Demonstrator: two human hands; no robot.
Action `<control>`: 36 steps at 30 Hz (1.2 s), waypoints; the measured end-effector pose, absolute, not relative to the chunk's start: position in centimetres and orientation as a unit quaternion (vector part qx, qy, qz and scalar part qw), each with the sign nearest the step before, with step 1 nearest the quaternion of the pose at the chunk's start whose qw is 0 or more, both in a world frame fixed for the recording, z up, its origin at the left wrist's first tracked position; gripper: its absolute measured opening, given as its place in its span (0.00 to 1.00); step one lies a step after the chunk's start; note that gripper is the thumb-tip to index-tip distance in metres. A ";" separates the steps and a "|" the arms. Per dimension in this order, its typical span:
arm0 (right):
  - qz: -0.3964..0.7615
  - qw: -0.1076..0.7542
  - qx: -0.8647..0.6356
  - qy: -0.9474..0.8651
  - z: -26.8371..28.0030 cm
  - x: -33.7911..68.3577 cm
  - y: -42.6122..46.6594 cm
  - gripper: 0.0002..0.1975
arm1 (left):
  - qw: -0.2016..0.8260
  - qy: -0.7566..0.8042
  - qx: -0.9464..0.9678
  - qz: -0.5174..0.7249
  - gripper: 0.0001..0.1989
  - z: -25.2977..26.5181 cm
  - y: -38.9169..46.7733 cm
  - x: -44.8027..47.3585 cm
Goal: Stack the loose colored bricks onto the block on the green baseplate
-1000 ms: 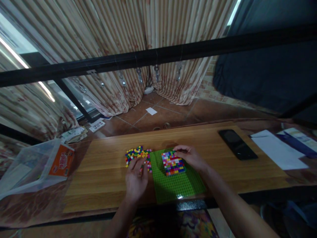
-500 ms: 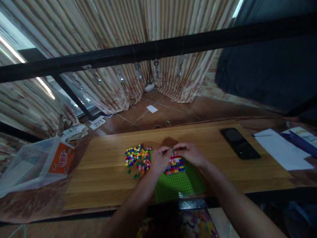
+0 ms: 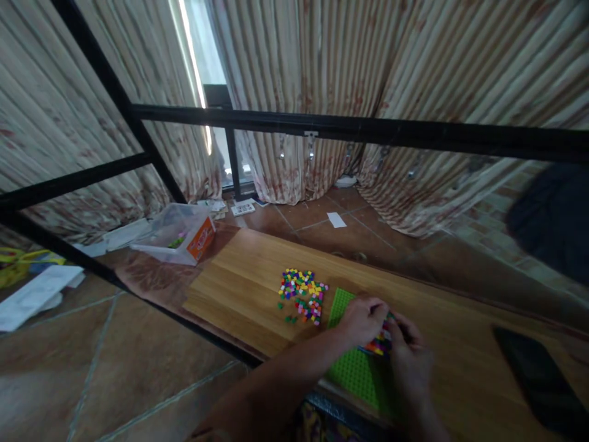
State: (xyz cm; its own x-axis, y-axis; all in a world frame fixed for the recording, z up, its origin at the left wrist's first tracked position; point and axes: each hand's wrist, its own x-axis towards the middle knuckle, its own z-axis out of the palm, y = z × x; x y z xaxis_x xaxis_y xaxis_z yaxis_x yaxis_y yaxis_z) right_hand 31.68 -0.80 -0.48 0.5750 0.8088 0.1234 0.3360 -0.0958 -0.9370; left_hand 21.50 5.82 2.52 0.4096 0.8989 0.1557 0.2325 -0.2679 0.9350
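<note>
A green studded baseplate (image 3: 353, 374) lies on the wooden board, with a block of small multicoloured bricks (image 3: 380, 345) built up on it. My left hand (image 3: 363, 320) is over the baseplate at the left of those bricks, thumb and fingers pinched together. At the right side of the bricks, my right hand (image 3: 410, 351) has its fingers curled in close to the left fingertips. Whatever either pinch holds is hidden or too small to make out. The hands cover part of the bricks. Left of the baseplate lies a loose pile of small coloured bricks (image 3: 299, 283).
The wooden board (image 3: 239, 288) carries a black phone (image 3: 536, 374) on the right. A clear plastic box (image 3: 172, 230) with an orange label stands beyond its left end. A black metal rail (image 3: 276, 121) crosses in front of curtains. White paper (image 3: 336, 220) lies on the tiled floor.
The view has swung left and tilted, so board, baseplate and hands now appear farther right. Both hands stay close together at the bricks on the baseplate.
</note>
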 end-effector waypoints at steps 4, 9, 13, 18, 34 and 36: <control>0.225 0.538 -0.732 -0.352 0.2 31.4 -1.3 0.26 | 0.405 0.409 0.714 0.399 0.13 3.5 4.9 19.4; 0.108 0.560 -0.727 -0.383 3.2 29.2 -2.3 0.24 | 0.298 0.462 0.695 0.464 0.13 3.6 3.7 11.7; 0.129 0.504 -0.647 -0.558 5.2 25.2 -1.2 0.17 | 0.194 0.566 0.660 0.454 0.13 2.4 4.3 4.6; 0.153 0.379 -0.553 -0.727 4.8 19.3 3.2 0.13 | 0.110 0.591 0.708 0.371 0.17 0.8 5.2 0.5; 0.082 0.222 -0.557 -0.796 1.4 15.1 8.1 0.09 | 0.146 0.552 0.770 0.285 0.27 0.5 5.0 0.3; 0.082 0.229 -0.562 -0.790 1.3 15.6 7.6 0.08 | 0.149 0.544 0.776 0.282 0.26 0.5 5.0 0.3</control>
